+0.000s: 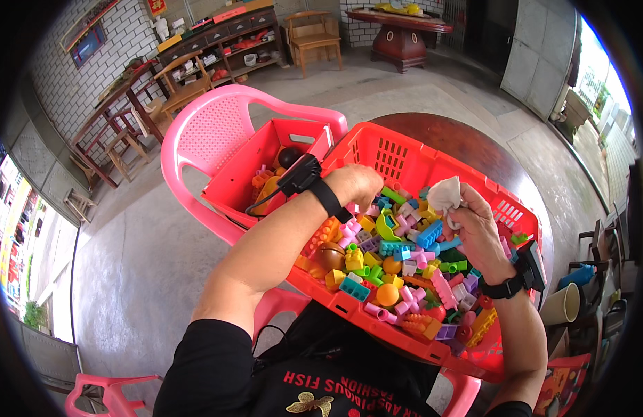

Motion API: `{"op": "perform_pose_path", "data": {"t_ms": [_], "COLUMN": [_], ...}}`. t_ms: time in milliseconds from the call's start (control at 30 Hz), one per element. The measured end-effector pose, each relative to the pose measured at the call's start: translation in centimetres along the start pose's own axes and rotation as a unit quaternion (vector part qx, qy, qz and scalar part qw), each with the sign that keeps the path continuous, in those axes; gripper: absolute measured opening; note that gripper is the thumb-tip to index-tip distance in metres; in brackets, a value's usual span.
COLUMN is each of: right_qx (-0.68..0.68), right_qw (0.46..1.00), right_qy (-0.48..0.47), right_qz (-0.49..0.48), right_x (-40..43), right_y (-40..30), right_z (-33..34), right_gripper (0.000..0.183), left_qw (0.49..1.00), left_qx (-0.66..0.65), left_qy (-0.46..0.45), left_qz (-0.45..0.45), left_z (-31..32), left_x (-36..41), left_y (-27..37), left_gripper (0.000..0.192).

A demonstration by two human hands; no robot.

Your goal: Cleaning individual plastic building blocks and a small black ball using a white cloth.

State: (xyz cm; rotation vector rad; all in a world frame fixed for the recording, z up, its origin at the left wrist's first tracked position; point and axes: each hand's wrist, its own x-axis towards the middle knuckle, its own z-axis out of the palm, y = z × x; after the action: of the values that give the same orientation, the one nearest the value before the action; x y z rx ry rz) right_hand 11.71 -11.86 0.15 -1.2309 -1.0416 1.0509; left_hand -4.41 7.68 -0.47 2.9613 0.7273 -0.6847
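Note:
A red plastic crate (399, 161) full of toy building blocks (389, 247) stands before me, tilted across the view. In my right hand (478, 229) is a crumpled white cloth or tissue (444, 195), pinched between thumb and fingers above the blocks. My left hand (359, 183) hangs over the crate's left end with its fingers bent down. Those fingertips are hidden, so I cannot tell whether they hold a block. Among the blocks lie an orange ball (387, 295), a brown ball (330, 256) and a lime-green curved piece (386, 227).
A smaller red box (238, 177) with toys and a black ball (290, 156) rests on a pink plastic chair (212, 130) at left. The crate sits on a round dark wooden table (431, 130). Behind are a wooden chair (313, 41) and a shelf unit (222, 36).

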Motion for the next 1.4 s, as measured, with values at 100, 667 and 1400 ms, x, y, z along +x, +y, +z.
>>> {"op": "perform_pose_path", "data": {"t_ms": [100,667,1400], "right_qx": [-0.009,-0.221,-0.39], "right_qw": [0.999,0.964,0.887], "right_qy": [-0.029,0.03,0.003], "right_qz": [-0.011,-0.146,-0.246], "right_x": [0.0,0.5,0.8], "right_y": [-0.1,0.6,3.2], "right_z": [-0.3,-0.5,-0.1], "right_gripper": [0.026,0.013,0.014], "left_qw": [0.995,0.823,0.836], "left_qx": [0.075,-0.533,-0.493], "left_qy": [-0.054,0.18,0.206], "left_qz": [-0.035,0.086,0.123], "left_z": [0.0,1.2,1.4], "left_x": [-0.2,1.9,0.4], "left_y": [1.3,2.5,6.7], "left_gripper": [0.042,0.04,0.078]}}
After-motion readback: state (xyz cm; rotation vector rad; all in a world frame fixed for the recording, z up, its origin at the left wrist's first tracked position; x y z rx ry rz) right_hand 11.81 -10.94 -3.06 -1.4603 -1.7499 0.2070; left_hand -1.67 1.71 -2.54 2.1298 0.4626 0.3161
